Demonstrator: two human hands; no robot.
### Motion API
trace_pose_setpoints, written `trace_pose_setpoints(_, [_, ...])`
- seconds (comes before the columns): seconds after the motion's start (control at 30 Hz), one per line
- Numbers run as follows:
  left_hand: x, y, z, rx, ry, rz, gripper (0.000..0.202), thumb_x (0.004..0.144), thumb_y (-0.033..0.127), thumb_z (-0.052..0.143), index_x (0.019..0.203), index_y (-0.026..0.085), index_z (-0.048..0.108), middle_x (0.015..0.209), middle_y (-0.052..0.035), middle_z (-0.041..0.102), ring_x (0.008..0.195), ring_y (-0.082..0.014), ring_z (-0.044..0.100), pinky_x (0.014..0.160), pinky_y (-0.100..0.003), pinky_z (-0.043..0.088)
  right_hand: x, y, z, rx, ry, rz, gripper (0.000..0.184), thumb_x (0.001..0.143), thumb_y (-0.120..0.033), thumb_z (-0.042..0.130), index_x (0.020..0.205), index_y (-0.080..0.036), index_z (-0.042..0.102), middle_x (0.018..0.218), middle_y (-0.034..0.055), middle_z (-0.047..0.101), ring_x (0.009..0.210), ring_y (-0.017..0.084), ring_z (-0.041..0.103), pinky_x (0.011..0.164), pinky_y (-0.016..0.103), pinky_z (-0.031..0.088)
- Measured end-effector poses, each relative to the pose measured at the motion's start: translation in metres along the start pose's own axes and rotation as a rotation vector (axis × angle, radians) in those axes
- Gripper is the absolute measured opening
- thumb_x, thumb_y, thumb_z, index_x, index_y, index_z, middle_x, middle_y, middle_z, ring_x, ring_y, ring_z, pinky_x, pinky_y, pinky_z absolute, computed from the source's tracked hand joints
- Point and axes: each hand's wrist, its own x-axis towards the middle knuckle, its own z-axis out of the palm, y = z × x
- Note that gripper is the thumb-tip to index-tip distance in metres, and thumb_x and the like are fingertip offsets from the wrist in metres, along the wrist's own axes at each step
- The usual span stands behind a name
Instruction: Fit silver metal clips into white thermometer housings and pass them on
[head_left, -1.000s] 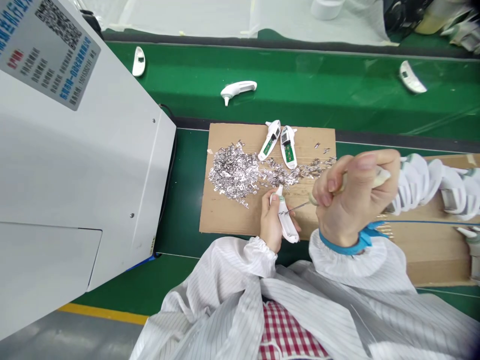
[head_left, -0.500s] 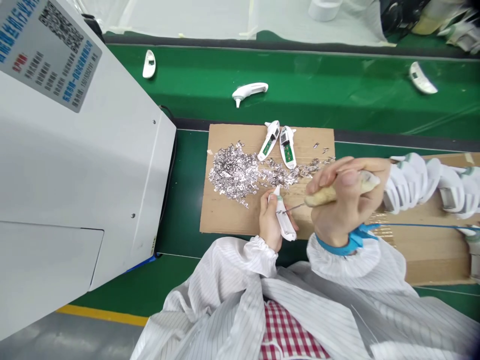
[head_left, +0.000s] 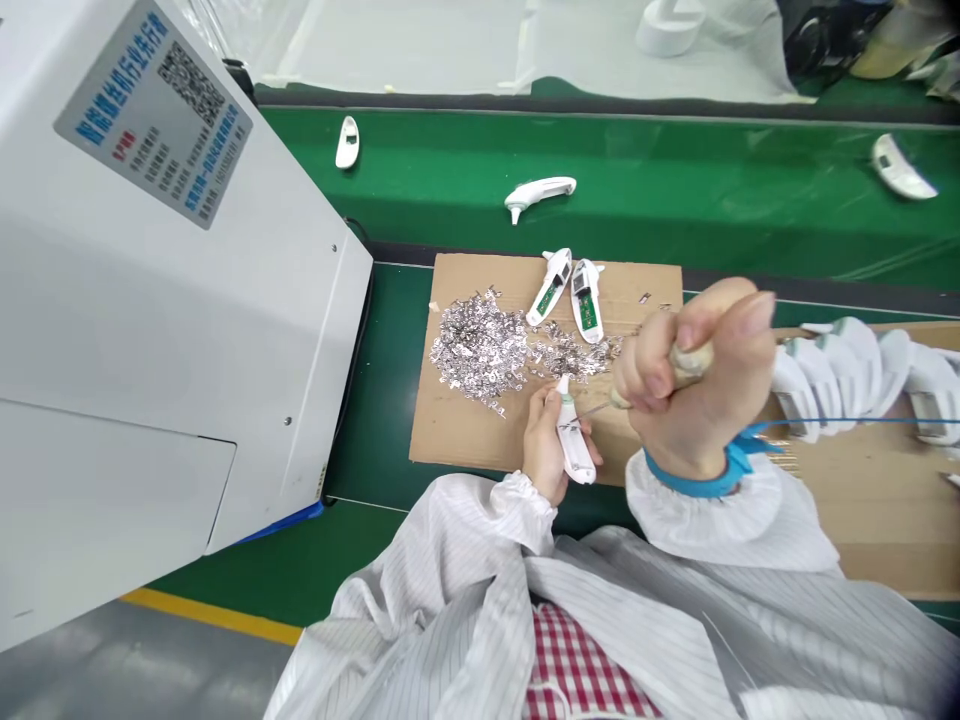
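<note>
My left hand (head_left: 544, 450) is closed around a white handheld thermometer housing (head_left: 577, 457), its narrow nose pointing away from me. My right hand (head_left: 701, 385) is wrapped round the pale yellowish handle of a thin-shafted tool (head_left: 690, 362), which looks like a screwdriver. The shaft reaches left to the housing's upper part; its exact contact is too small to make out. Beyond my left hand lie a heap of small shiny metal pieces (head_left: 480, 348) and a smaller scatter (head_left: 566, 355). Two open thermometer halves with green circuit boards, a left one (head_left: 551, 288) and a right one (head_left: 587, 302), rest behind the scatter.
A big white machine (head_left: 165, 330) fills the left side. Cardboard (head_left: 457, 430) lies under the work. White housings (head_left: 847, 375) stand in a row at right, crossed by a blue cord from my blue wrist strap (head_left: 697, 484). Another housing (head_left: 540, 192) lies on the green ledge.
My right hand has turned about the tool's handle, its thumb now raised higher. The left hand still holds the housing. The whole view has shifted slightly.
</note>
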Motion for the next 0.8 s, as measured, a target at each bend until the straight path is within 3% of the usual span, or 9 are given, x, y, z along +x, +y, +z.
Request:
trace_pose_setpoints(0.2, [-0.001,0.002,0.003,0.008,0.03,0.005,0.036,0.088,0.049,0.051,0.109,0.023,0.038,0.058,0.0057,0.057,0.03,-0.0137,0.051,0.03,-0.02,0.029,-0.013,0.001,0.0,-0.055,0.037,-0.026,0.039,0.092,-0.046,0.056,0.062,-0.024,0.044,0.042,-0.0072,0.033,0.032,0.007,0.028,0.03,0.022,0.022])
trace_pose_setpoints(0.47, [0.002,-0.003,0.001,-0.002,0.047,0.049,0.041,0.083,0.052,0.057,0.107,0.022,0.041,0.054,0.0068,0.055,0.029,-0.0124,0.047,0.032,-0.023,0.028,-0.022,0.009,0.001,-0.011,-0.035,-0.086,0.033,0.09,-0.033,0.056,0.06,-0.022,0.05,0.041,-0.0061,0.033,0.032,0.007,0.029,0.031,0.023,0.023])
trace_pose_setpoints(0.6, [0.003,-0.003,0.0,0.001,0.035,0.058,0.035,0.088,0.049,0.052,0.106,0.022,0.041,0.051,0.0078,0.051,0.028,-0.0112,0.044,0.032,-0.022,0.029,-0.026,0.008,0.002,-0.063,-0.063,-0.068,0.034,0.091,-0.037,0.054,0.061,-0.024,0.046,0.042,-0.0064,0.033,0.032,0.008,0.028,0.032,0.023,0.023])
trace_pose_setpoints(0.73, [-0.009,0.01,0.001,0.088,0.016,0.065,0.043,0.089,0.052,0.051,0.117,0.022,0.039,0.061,0.0049,0.06,0.032,-0.0133,0.05,0.032,-0.023,0.033,-0.015,-0.019,-0.013,-0.122,0.067,-0.086,0.032,0.09,-0.037,0.053,0.061,-0.024,0.046,0.049,-0.0054,0.039,0.032,0.007,0.029,0.03,0.023,0.022])
trace_pose_setpoints(0.8, [-0.015,0.018,0.007,0.163,0.041,0.173,0.05,0.091,0.055,0.048,0.126,0.021,0.039,0.07,-0.0003,0.067,0.046,-0.017,0.062,0.04,-0.025,0.043,-0.014,-0.036,-0.026,-0.29,0.192,-0.066,0.028,0.09,-0.035,0.055,0.064,-0.023,0.052,0.054,-0.0049,0.044,0.035,0.007,0.032,0.032,0.023,0.022])
